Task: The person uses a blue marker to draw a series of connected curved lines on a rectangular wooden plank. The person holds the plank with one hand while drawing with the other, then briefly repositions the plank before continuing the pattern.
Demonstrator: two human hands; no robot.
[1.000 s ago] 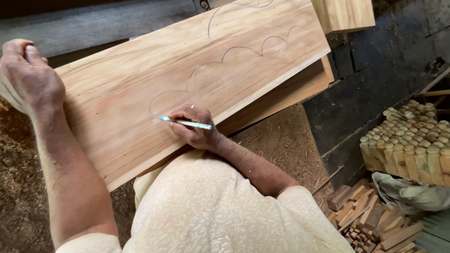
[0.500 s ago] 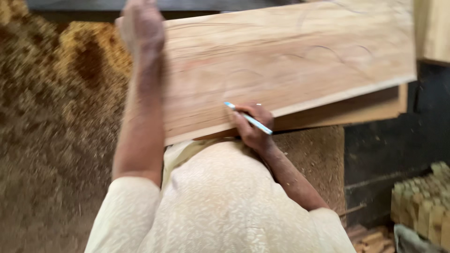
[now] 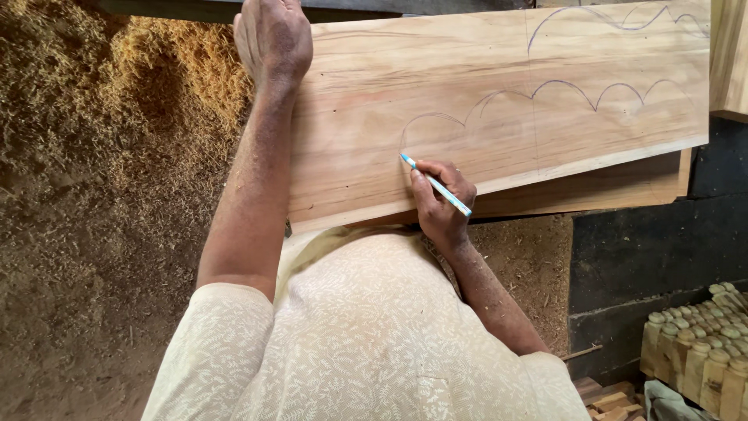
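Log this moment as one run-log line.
left hand: pressing plank end | right hand: holding pencil, tip on drawn scallop line | floor: sawdust

Left hand (image 3: 273,35): arm stretched straight out to the far edge, palm down, fingers curled over and out of sight (grip itself can't be seen). Forearm bare and dusty, elbow near the body, short pale sleeve at the shoulder. Right hand (image 3: 440,203): near side, right of the left arm, wrist bent, forearm angling back to the right. Fingers (image 3: 427,181) pinched closed in a writing grip, knuckles up, thumb tucked under.
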